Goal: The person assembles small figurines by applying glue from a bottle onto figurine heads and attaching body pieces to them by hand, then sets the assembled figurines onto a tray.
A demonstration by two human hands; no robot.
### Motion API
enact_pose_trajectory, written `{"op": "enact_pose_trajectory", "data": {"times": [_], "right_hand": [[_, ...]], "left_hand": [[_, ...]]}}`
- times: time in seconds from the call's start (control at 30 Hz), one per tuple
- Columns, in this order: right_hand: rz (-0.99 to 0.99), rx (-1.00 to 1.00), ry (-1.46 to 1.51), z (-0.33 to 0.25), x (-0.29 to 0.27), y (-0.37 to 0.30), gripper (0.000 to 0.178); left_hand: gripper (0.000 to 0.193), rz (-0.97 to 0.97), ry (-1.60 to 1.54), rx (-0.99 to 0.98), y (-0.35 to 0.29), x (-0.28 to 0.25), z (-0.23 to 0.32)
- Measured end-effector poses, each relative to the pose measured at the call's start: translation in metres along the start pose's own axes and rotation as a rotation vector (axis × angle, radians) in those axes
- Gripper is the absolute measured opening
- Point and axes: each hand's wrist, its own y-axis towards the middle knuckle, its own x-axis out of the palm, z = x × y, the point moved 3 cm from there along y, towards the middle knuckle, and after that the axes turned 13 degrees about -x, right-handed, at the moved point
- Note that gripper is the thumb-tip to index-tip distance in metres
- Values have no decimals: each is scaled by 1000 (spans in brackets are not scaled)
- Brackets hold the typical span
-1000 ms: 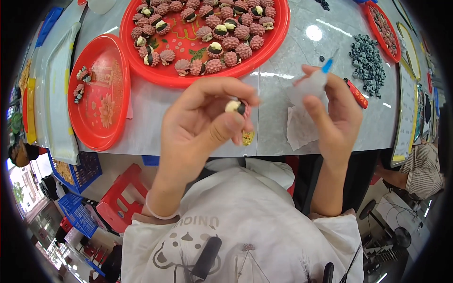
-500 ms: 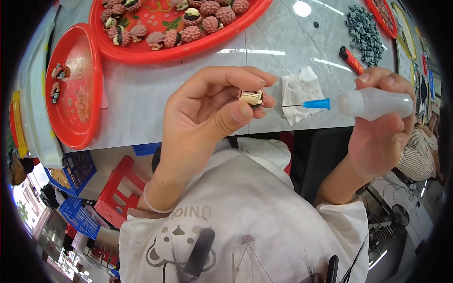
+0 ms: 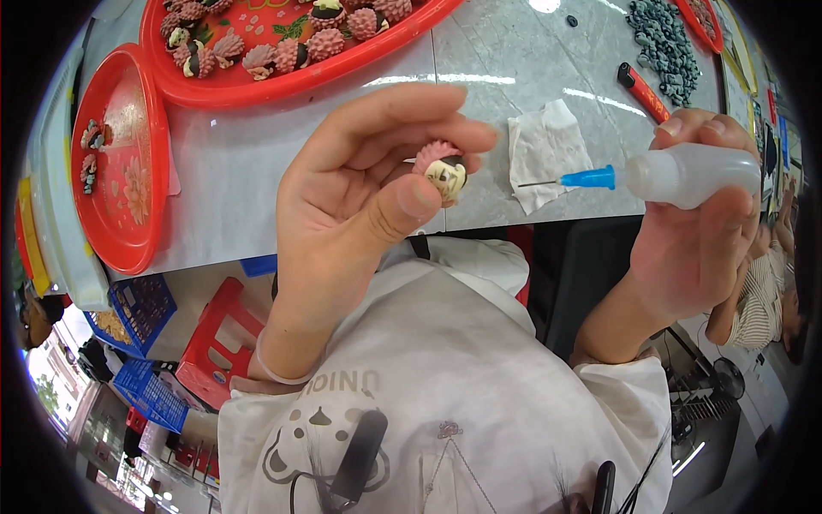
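Between the thumb and fingers of my left hand (image 3: 360,180) is a small figurine head (image 3: 445,176) with a cream face, a dark band and bumpy pink hair. My right hand (image 3: 698,206) is closed around a translucent white squeeze bottle (image 3: 698,175). The bottle lies level, and its blue needle tip (image 3: 588,177) points left toward the figurine head, with a gap between them. Below the needle on the table is a crumpled white tissue (image 3: 550,146).
A large red tray (image 3: 248,90) of similar pink pieces stands at the far left, beside a smaller red tray (image 3: 156,184) with two small pieces. Small dark blue-grey parts (image 3: 664,47) are heaped at the far right, near a red marker-like stick (image 3: 642,92). A red stool (image 3: 214,343) stands below the table.
My left hand has turned the figurine head, so more pink hair shows, and shifted slightly left. The bottle in my right hand has moved slightly right and up.
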Motion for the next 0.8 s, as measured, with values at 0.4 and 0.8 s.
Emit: {"op": "enact_pose_trajectory", "data": {"times": [0.4, 0.8], "right_hand": [[-26, 4, -73, -2, 11, -1, 44], [-48, -332, -410, -21, 7, -9, 45]], "left_hand": [[39, 62, -12, 21, -2, 3, -2], [35, 2, 76, 150, -1, 2, -4]]}}
